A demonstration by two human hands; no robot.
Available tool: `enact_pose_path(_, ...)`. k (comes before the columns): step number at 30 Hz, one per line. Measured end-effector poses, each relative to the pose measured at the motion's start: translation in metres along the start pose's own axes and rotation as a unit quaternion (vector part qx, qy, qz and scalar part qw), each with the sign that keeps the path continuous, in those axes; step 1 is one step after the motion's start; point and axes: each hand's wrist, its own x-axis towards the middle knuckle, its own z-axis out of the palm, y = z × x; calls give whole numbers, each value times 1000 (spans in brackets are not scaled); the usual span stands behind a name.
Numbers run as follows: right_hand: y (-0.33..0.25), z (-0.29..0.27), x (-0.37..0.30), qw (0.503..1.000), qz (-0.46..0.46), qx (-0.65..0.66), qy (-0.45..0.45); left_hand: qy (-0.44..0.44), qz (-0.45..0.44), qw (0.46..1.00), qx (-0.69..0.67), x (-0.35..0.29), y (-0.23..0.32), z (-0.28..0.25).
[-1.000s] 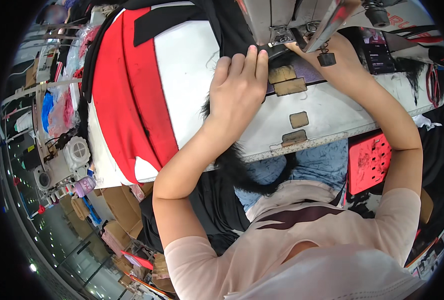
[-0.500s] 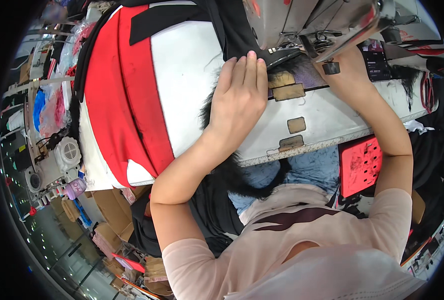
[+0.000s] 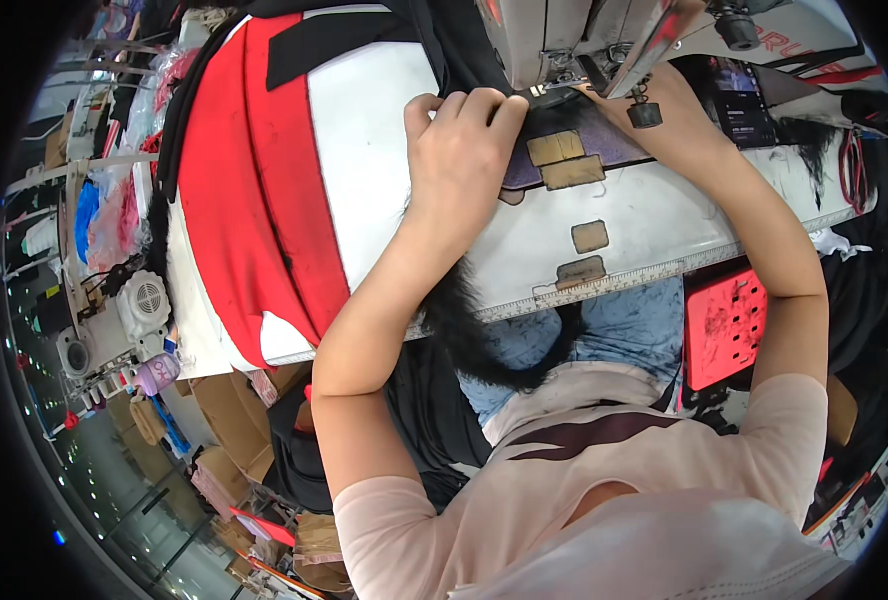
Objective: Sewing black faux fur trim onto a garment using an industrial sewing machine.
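Note:
My left hand (image 3: 461, 150) rests on the table left of the sewing machine's needle area, its fingers bent and closed on the edge of black fabric (image 3: 464, 50). Beyond the needle area, on its right side, is my right hand (image 3: 664, 118), its fingertips largely hidden behind the sewing machine head (image 3: 564, 40). A strip of black fur (image 3: 459, 330) hangs from beneath my left wrist over the table edge onto my lap. Between my hands, the machine's purplish bed plate (image 3: 604, 140) shows, with worn tan tape patches (image 3: 571, 172) on it.
Red fabric (image 3: 234, 190) with black trim drapes over the left of the white table (image 3: 364, 130). A ruler strip (image 3: 604, 282) runs along the near edge. A phone (image 3: 739, 105) lies beyond my right hand. A red plastic basket (image 3: 724, 328) sits below the table; a small white fan (image 3: 144, 305) stands left.
My left hand has gone from flat, outstretched fingers to bent ones and shifted slightly left. The fur near the needle has moved out of sight, baring more of the purplish plate.

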Motion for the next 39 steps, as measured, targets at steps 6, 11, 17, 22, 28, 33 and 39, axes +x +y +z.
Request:
enact_pose_path(6,-8,-12,4,997,37,65,-19,-14,38,998,41,-1,7,-4)
enact_pose_path(11,-11,-8,6,978,111,174,-22,-11,97,986,132,-12,9,-4)
enact_pose_path(17,-12,-14,9,988,54,146,-15,-43,57,995,68,-8,14,-10)
enact_pose_path(22,-15,-8,5,993,40,111,19,-40,103,986,122,-8,7,-6)
enact_pose_path(28,-6,-1,-4,999,-5,-15,46,5,134,986,103,2,-7,6)
enact_pose_path(33,-13,-9,-1,986,142,83,5,12,127,988,86,2,-9,7)
enact_pose_path(39,-11,-18,3,997,43,39,-48,-16,120,991,61,-1,-5,-2)
